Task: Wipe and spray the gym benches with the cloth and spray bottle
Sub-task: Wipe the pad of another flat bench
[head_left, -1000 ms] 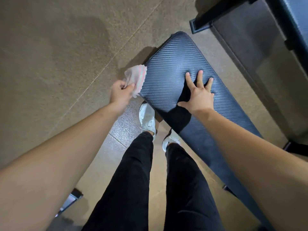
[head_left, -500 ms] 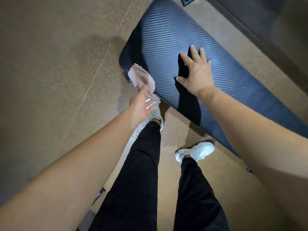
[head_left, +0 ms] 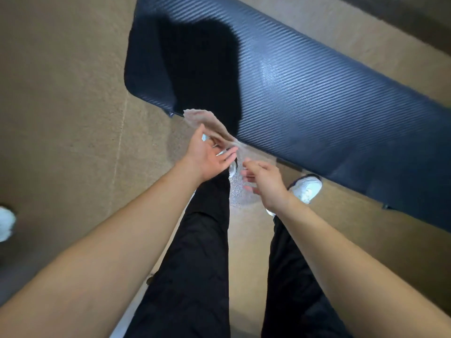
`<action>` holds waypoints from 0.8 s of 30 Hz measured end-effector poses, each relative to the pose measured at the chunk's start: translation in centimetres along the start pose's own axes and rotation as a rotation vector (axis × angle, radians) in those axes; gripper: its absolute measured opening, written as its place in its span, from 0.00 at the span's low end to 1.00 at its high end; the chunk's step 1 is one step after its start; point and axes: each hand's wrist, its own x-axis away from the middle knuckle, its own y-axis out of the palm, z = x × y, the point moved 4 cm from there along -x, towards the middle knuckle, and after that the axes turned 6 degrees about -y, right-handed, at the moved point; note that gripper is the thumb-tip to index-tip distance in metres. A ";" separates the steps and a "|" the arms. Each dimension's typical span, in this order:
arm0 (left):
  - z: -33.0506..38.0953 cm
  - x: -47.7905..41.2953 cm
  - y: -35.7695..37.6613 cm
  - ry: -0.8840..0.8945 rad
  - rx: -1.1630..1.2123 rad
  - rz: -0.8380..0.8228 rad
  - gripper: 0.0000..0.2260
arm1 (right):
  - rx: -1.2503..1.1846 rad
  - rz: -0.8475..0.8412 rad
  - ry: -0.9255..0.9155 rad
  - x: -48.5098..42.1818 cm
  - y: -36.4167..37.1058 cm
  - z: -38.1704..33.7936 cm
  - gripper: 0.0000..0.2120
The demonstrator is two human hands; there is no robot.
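Observation:
The gym bench (head_left: pixel 317 93) is a long dark pad with a ribbed weave texture, running from upper left to the right edge. My shadow falls on its left end. A pale pink cloth (head_left: pixel 207 123) hangs in the air just in front of the bench's near edge. My left hand (head_left: pixel 210 154) pinches it between thumb and fingers. My right hand (head_left: pixel 263 181) is off the bench, with its curled fingers on the cloth's blurred lower end. No spray bottle is in view.
Tan rubber floor lies all around the bench. My legs in black trousers and white shoes (head_left: pixel 305 189) stand close to the bench's near edge. A white shoe-like shape (head_left: pixel 5 223) shows at the far left edge.
My right hand has lifted off the bench pad and come down to meet the cloth. My left hand moved right with the cloth. The view has swung closer over the bench.

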 end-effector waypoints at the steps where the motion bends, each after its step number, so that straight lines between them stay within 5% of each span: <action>1: -0.4 0.0 0.3 -0.012 -0.022 0.003 0.33 | -0.173 -0.082 0.158 0.0 0.5 0.9 0.14; 4: -1.5 0.6 1.2 -0.039 -0.178 0.015 0.34 | -0.638 -0.247 0.314 -0.4 1.7 1.2 0.25; 9: -0.7 2.2 1.7 0.030 -0.558 0.210 0.31 | -0.907 -0.275 0.278 -2.3 3.8 -0.4 0.19; 13: 1.8 3.4 0.7 0.407 -0.765 0.516 0.22 | -1.133 -0.221 0.283 -3.3 4.9 -1.0 0.16; 16: 3.8 3.6 0.1 0.716 -0.818 0.564 0.08 | -1.301 -0.170 0.298 -3.3 4.4 -1.1 0.16; 19: 3.8 3.8 0.8 0.857 -1.115 0.604 0.16 | -1.430 -0.096 0.330 -3.4 2.9 -0.4 0.15; 24: 0.6 3.1 0.7 0.782 -1.338 0.673 0.27 | -1.547 -0.110 0.355 -2.8 -1.1 1.2 0.20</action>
